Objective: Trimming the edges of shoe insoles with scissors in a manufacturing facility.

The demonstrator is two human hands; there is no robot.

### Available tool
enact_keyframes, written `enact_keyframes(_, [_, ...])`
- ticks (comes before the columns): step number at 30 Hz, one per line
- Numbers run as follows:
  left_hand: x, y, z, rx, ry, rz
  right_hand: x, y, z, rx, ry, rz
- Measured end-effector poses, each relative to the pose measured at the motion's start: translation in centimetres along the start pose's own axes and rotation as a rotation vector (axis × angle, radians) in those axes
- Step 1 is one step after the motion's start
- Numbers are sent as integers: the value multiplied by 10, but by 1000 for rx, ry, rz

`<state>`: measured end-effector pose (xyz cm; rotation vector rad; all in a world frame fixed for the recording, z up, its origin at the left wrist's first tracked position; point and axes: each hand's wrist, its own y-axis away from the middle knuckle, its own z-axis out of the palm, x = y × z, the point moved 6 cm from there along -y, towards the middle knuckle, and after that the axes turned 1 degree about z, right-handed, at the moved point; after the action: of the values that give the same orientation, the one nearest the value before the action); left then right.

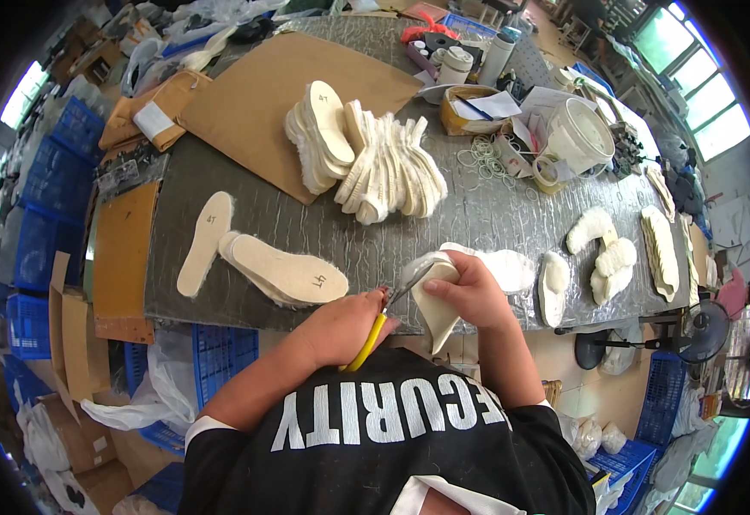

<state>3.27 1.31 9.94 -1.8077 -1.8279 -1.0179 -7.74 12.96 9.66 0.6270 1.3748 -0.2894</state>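
Near the table's front edge, my left hand (341,328) is closed round a pair of scissors with yellow handles (365,345). Their blades reach toward the edge of a cream, fleece-backed insole (435,307). That insole is bent and pinched between the thumb and fingers of my right hand (478,292). Just left of the scissors lies a small pile of insoles (289,271), beside a single insole (207,242). Behind my right hand another insole (512,271) lies flat, partly covered by the hand. Further right is one more insole (553,290).
Bundled insoles (392,167) stand at the back by a brown cardboard sheet (246,103). White fluffy pieces (613,268) and a stacked row of insoles (660,255) lie right. A white bucket (579,130) and rubber bands (485,159) sit back right. Blue crates (216,360) stand below left.
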Motion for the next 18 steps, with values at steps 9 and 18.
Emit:
enact_keyframes(9, [-6,1,8,-15,66,-29,8,-3,0,0,133,5])
enact_keyframes(18, [-6,5,9,-7,22,22,14,-3,-3,12,145,75])
